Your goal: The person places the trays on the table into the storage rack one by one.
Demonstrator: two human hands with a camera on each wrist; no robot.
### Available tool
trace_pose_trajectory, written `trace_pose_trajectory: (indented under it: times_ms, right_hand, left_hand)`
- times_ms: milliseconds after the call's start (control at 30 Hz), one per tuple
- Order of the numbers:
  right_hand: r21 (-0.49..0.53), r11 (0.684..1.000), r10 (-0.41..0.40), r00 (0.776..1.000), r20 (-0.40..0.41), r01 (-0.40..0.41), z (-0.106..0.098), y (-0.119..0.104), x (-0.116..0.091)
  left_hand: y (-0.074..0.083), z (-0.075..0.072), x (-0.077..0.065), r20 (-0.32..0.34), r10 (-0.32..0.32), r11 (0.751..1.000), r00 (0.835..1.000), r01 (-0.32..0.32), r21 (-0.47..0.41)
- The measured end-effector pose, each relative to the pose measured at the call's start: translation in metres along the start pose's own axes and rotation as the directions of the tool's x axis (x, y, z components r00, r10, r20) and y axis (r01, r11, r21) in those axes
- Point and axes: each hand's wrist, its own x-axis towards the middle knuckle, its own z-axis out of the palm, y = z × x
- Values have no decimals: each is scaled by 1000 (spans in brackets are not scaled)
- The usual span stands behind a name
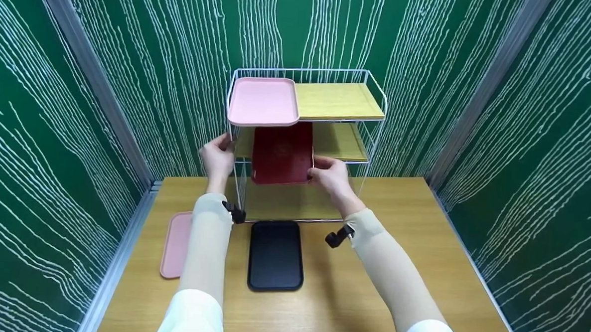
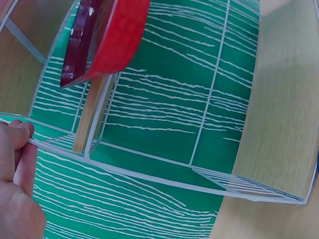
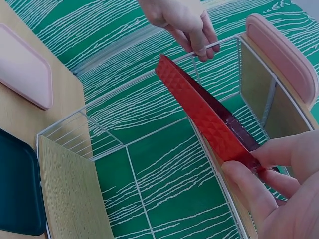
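A dark red tray (image 1: 282, 153) with a bright red textured underside (image 3: 199, 112) juts out over the front of the middle shelf (image 1: 344, 140) of a white wire rack. My right hand (image 1: 332, 180) pinches its right edge between thumb and fingers. At the rack's left side, my left hand (image 1: 218, 157) grips the front wire post (image 2: 149, 174). On the top shelf (image 1: 338, 100) a pink tray (image 1: 263, 100) sits on the left half, overhanging the front slightly.
On the wooden table (image 1: 380, 289), a black tray (image 1: 276, 255) lies in front of the rack. A second pink tray (image 1: 175, 245) lies to its left, partly hidden by my left arm. Green walls (image 1: 527, 121) with white lines close in the back and sides.
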Motion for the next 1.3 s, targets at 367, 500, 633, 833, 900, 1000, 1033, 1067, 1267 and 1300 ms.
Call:
trace_pose_trajectory:
  times_ms: [367,500,633,833,900,1000,1033,1067,1267,1300]
  right_hand:
    - [168,986,14,1000,5,-15,12,5,5]
    - [174,985,11,1000,17,-14,10,9,2]
    - [233,972,14,998,58,-27,8,12,-1]
    - [159,986,-79,990,117,60,3,25,-5]
    - [91,990,-116,986,122,105,3,30,-6]
    - [62,987,-152,982,108,146,4,35,-7]
    - [57,986,-164,981,99,159,5,37,-7]
    - [51,983,-178,980,90,174,6,37,-7]
    - [-31,973,-226,972,66,229,9,39,-5]
    - [-47,971,-231,971,64,234,10,38,-4]
  left_hand:
    - [-4,2,1,3,11,999,1000,-11,47]
    - [-3,2,1,6,1,999,1000,-1,48]
    - [0,1,0,4,-10,999,1000,9,42]
    - [0,1,1,-3,-4,999,1000,4,36]
    - [0,1,1,-9,-2,999,1000,2,36]
    - [1,1,1,-18,5,999,1000,-5,40]
    - [1,1,1,-21,11,999,1000,-10,44]
    - [1,1,1,-23,16,999,1000,-15,47]
    - [0,2,1,-31,44,997,999,-42,60]
    - [0,2,1,-28,40,997,999,-38,61]
